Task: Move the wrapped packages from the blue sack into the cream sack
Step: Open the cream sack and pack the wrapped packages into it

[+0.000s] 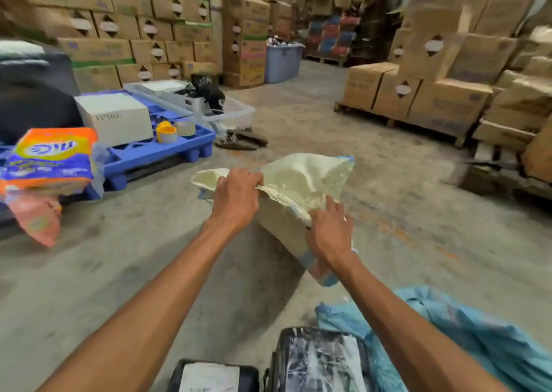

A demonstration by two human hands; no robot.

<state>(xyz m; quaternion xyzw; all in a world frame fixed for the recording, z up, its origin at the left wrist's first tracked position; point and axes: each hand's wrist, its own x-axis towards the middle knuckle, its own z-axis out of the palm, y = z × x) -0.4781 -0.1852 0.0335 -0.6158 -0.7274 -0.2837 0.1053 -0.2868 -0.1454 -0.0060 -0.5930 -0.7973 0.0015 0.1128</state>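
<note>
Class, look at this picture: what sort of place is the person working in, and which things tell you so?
Most likely a warehouse or stockroom. Stacked cardboard boxes line the walls, more sit on wooden pallets, and a blue plastic pallet rests on the bare concrete floor.

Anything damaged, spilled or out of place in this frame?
The cream sack, gripped by the left hand and right hand, has a frayed mouth edge with loose threads. A pair of sandals lies loose on the floor beside the blue pallet. Nothing looks spilled.
</note>
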